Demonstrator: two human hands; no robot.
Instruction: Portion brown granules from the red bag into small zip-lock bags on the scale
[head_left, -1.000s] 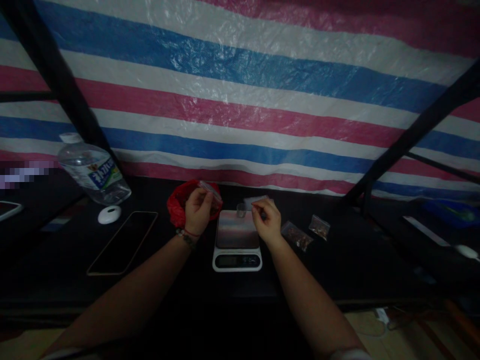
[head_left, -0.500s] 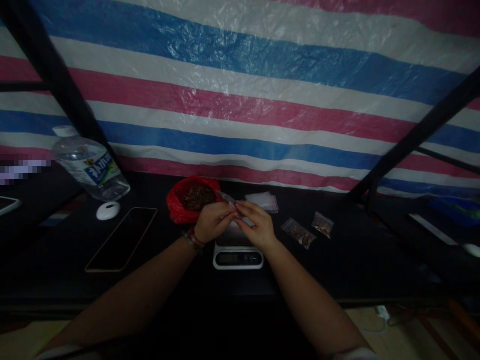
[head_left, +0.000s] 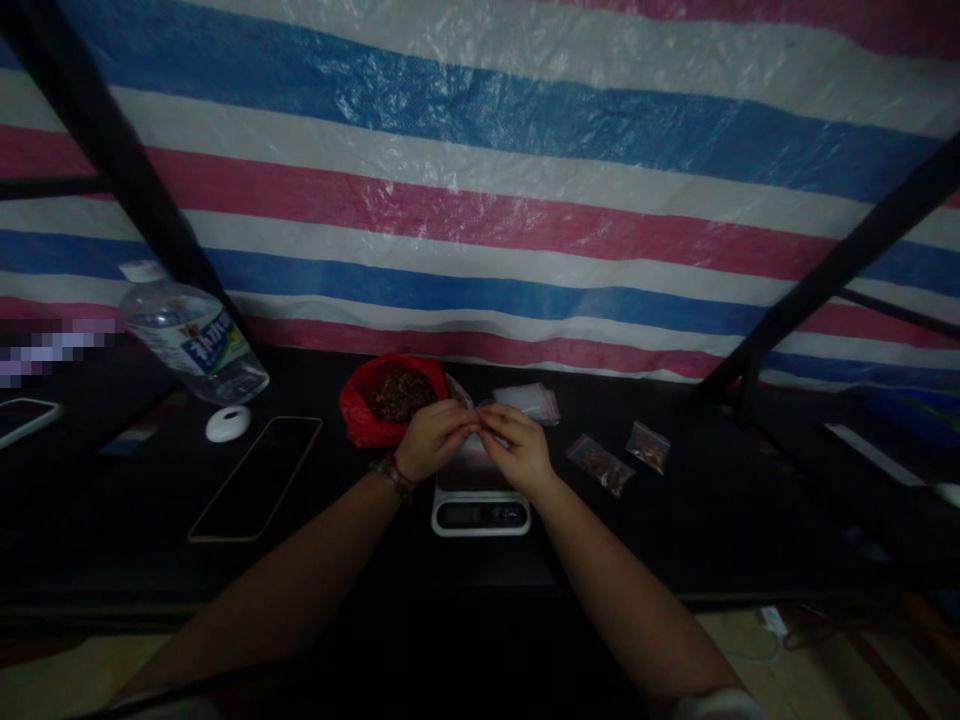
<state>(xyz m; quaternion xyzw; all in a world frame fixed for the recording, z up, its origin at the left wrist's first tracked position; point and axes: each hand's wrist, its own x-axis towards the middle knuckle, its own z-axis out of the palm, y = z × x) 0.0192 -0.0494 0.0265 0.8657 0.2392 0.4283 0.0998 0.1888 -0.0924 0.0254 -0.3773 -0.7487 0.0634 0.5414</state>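
My left hand point(head_left: 435, 440) and my right hand point(head_left: 519, 448) meet above a small white digital scale point(head_left: 481, 515). Both pinch the edge of a small clear zip bag point(head_left: 458, 390), most of it behind my fingers; its contents are hard to make out. Left of my hands an open red plastic bag point(head_left: 360, 400) holds a heap of brown dried bits point(head_left: 403, 394). Behind my right hand lies a stack of flat clear zip bags point(head_left: 529, 402). To the right rest two filled zip bags, one larger point(head_left: 600, 464) and one smaller point(head_left: 649, 447).
On the left of the black table point(head_left: 675, 540) are a phone point(head_left: 257, 480), a white rounded object point(head_left: 228, 424) and a large clear plastic bottle point(head_left: 196, 340). A striped plastic sheet point(head_left: 510, 200) hangs behind, with slanted black bars point(head_left: 832, 270) at both sides.
The view has shifted slightly, so everything on the table sits a little further right. Both hands stay together on the small zip bag, with their fingertips slightly rearranged.
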